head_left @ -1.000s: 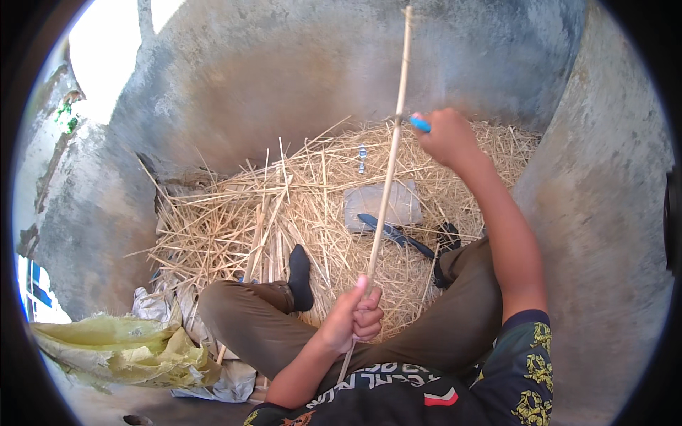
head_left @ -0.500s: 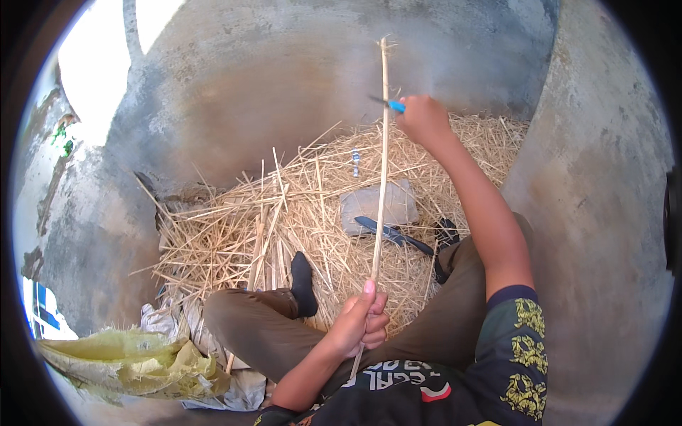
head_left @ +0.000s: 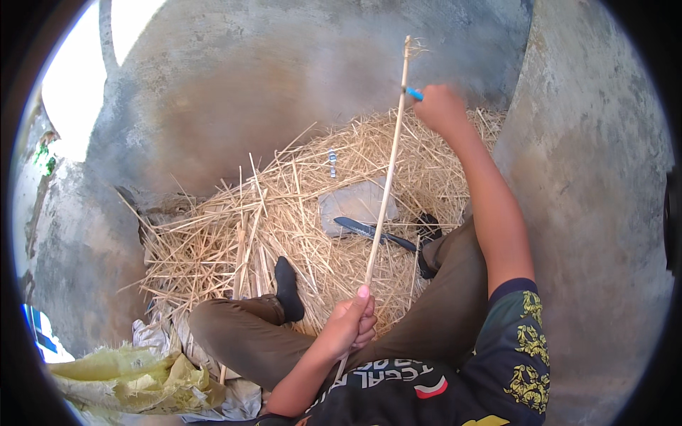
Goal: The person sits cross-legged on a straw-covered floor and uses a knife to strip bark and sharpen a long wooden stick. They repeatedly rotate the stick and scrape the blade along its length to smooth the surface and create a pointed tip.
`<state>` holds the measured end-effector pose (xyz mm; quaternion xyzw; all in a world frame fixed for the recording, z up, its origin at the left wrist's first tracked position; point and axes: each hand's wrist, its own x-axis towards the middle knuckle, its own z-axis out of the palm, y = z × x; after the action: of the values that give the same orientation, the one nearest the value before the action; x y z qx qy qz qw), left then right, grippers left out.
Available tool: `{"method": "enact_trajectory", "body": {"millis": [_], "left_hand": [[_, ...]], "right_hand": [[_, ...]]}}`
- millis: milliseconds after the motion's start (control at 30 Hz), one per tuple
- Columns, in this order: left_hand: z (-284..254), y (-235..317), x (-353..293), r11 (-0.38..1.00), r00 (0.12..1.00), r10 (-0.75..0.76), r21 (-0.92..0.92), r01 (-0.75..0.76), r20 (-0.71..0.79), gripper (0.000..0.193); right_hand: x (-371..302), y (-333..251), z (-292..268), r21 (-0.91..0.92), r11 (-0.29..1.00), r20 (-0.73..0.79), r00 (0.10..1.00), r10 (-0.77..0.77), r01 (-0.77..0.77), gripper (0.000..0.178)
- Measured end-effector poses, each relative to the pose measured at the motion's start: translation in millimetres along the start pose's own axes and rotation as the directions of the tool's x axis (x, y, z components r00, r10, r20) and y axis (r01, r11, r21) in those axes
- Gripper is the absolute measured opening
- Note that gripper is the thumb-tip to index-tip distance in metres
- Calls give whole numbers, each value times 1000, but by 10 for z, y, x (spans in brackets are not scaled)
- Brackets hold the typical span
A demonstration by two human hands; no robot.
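Note:
A long, pale wooden stick [head_left: 392,170] rises from my lap, its top leaning right and frayed with thin curled shavings. My left hand [head_left: 348,325] is closed round its lower part, the thumb lying along it. Up near the top, my right hand [head_left: 440,110] grips a small knife with a blue handle [head_left: 414,94]. The knife meets the stick a little below its frayed tip; most of the blade is hidden or too blurred to make out. A larger dark-bladed knife [head_left: 366,228] with a black handle lies behind the stick, partly on a grey block [head_left: 337,202].
Shavings and loose strips [head_left: 213,248] cover the floor around my crossed legs. A yellowish woven sack [head_left: 135,380] is at the lower left. Concrete walls [head_left: 284,85] stand ahead and on both sides. A small striped wrapper [head_left: 332,163] lies on the shavings.
The stick's top has swung right and leans more. My right hand has shifted slightly right and up with the small knife. My left hand keeps its hold; the whole view has shifted a little.

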<state>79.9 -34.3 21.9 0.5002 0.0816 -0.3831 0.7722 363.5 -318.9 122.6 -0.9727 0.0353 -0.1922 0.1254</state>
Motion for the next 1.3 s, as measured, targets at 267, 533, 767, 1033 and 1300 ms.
{"method": "enact_trajectory", "body": {"millis": [267, 533, 767, 1033, 1300], "left_hand": [[-167, 172, -96, 955, 922, 297, 93, -283, -249, 48], [-69, 28, -87, 946, 885, 314, 192, -261, -344, 47], [-74, -164, 8, 866, 867, 414, 413, -281, -278, 49], [-22, -268, 1, 819, 889, 377, 541, -190, -259, 52], [-86, -424, 47, 857, 924, 331, 471, -209, -192, 46]], "right_hand": [[-977, -1101, 272, 109, 891, 80, 889, -450, 441, 42], [-851, -1151, 367, 120, 964, 245, 934, -261, 238, 15], [-269, -698, 359, 77, 976, 194, 957, -216, 205, 21], [173, -152, 594, 50, 999, 45, 999, 19, -21, 24], [153, 186, 345, 111, 959, 54, 965, 256, -260, 28]]}}
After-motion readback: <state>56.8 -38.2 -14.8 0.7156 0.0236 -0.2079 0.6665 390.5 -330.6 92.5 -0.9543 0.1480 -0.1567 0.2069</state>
